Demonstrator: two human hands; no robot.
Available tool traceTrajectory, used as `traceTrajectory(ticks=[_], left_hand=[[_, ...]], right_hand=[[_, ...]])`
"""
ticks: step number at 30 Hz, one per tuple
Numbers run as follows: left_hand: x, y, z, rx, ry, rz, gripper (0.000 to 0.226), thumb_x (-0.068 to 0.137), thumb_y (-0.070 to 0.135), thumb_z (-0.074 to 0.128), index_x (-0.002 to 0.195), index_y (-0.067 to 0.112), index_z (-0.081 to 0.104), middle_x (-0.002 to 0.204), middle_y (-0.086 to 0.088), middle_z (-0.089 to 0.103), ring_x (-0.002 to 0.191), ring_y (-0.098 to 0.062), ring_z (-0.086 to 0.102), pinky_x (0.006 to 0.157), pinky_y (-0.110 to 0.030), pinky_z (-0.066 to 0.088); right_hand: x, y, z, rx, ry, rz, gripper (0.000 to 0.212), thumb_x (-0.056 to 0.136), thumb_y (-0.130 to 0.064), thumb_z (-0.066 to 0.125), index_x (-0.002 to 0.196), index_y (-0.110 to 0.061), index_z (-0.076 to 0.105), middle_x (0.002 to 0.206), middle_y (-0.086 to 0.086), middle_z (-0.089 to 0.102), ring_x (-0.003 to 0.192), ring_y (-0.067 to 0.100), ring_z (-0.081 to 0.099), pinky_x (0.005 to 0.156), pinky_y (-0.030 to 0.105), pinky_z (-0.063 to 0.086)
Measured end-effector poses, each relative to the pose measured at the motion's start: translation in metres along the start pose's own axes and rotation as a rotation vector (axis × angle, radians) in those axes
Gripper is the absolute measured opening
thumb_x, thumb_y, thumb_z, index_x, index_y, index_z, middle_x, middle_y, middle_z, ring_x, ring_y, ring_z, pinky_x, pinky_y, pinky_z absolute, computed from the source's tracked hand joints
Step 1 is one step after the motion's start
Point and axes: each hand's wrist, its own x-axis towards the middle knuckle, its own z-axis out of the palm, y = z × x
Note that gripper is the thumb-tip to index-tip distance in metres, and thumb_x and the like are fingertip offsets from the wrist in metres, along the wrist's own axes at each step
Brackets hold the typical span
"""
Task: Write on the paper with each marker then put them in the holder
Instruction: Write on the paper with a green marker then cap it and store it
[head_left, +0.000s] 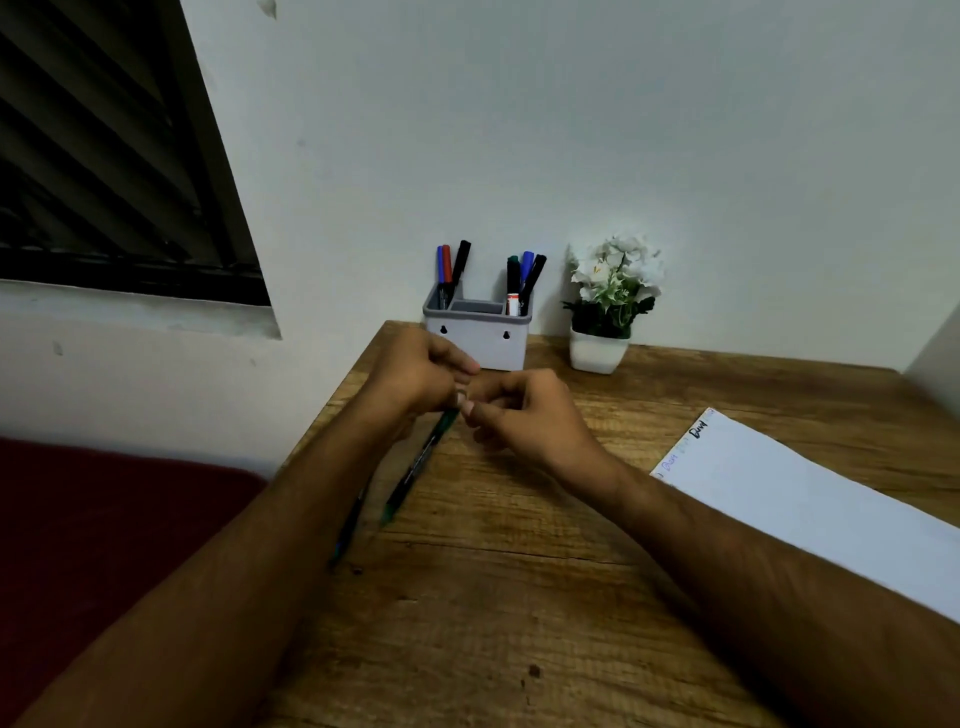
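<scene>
- The counter (519, 597) is brown wood with a strong grain, pushed into a corner of pale walls (519, 130); a dark louvred window (104, 156) fills the upper left.
- Left of the counter's edge lies a dark red surface (104, 519), lower than the wood.
- The holder (478, 343), grey with several compartments, stands at the back edge against the wall; markers stand upright in its left and right compartments, and the middle one looks bare.
- Just right of it sits a small white pot of white flowers (605, 312).
- The paper (805, 499) lies along the right side, with a few coloured words at its far end.
- Both hands meet in front of the holder: the left hand (415, 374) has its fingers curled round the upper end of a green marker (421, 462), and the right hand (524, 410) pinches at that same end.
- The marker slants down toward the left edge.
- A second dark marker (348, 525) is partly hidden under the left forearm.
- Open wood stretches between the forearms, toward the near edge.
</scene>
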Motion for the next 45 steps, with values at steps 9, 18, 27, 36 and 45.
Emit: traceTrajectory(ticks=[9, 18, 27, 36, 45], left_hand=[[0.004, 0.027, 0.043, -0.679, -0.014, -0.225, 0.021, 0.090, -0.011, 0.057, 0.104, 0.001, 0.067, 0.096, -0.014, 0.071, 0.086, -0.021, 0.070, 0.068, -0.029, 0.060], [0.002, 0.039, 0.087, -1.123, -0.266, -0.504, 0.026, 0.099, -0.007, 0.039, 0.092, 0.001, 0.062, 0.079, -0.007, 0.062, 0.076, -0.019, 0.063, 0.074, -0.040, 0.053], [0.029, 0.047, 0.082, -0.896, -0.025, -0.238, 0.013, 0.095, 0.002, 0.055, 0.102, 0.005, 0.066, 0.097, -0.009, 0.069, 0.090, -0.019, 0.070, 0.086, -0.040, 0.059], [0.017, 0.018, 0.168, 0.384, -0.107, 0.569, 0.026, 0.080, 0.017, 0.078, 0.106, 0.016, 0.074, 0.102, 0.002, 0.074, 0.092, -0.007, 0.065, 0.083, -0.026, 0.054], [0.013, 0.014, 0.161, 0.405, -0.055, 0.623, 0.033, 0.082, 0.026, 0.078, 0.113, 0.017, 0.072, 0.111, 0.004, 0.072, 0.101, -0.006, 0.065, 0.089, -0.028, 0.055]], right_hand=[[-0.025, -0.005, -0.034, 0.272, -0.050, 0.212, 0.025, 0.099, -0.010, 0.065, 0.101, 0.014, 0.069, 0.082, 0.022, 0.069, 0.065, 0.028, 0.065, 0.054, 0.030, 0.056], [-0.044, 0.006, -0.076, 0.331, 0.022, 0.355, 0.030, 0.106, -0.009, 0.051, 0.085, 0.002, 0.070, 0.063, 0.010, 0.058, 0.045, 0.014, 0.052, 0.042, 0.023, 0.042], [-0.088, 0.035, -0.126, 0.369, 0.015, 0.454, 0.029, 0.105, -0.004, 0.050, 0.091, 0.012, 0.070, 0.067, 0.016, 0.060, 0.053, 0.020, 0.054, 0.045, 0.024, 0.044], [-0.098, 0.047, -0.146, 0.411, 0.151, 0.256, 0.021, 0.091, -0.008, 0.073, 0.098, 0.011, 0.072, 0.090, 0.029, 0.074, 0.068, 0.031, 0.071, 0.062, 0.035, 0.063], [-0.093, 0.059, -0.159, 0.611, 0.132, 0.177, 0.036, 0.104, 0.008, 0.043, 0.128, -0.005, 0.066, 0.100, 0.024, 0.073, 0.077, 0.035, 0.075, 0.065, 0.035, 0.063]])
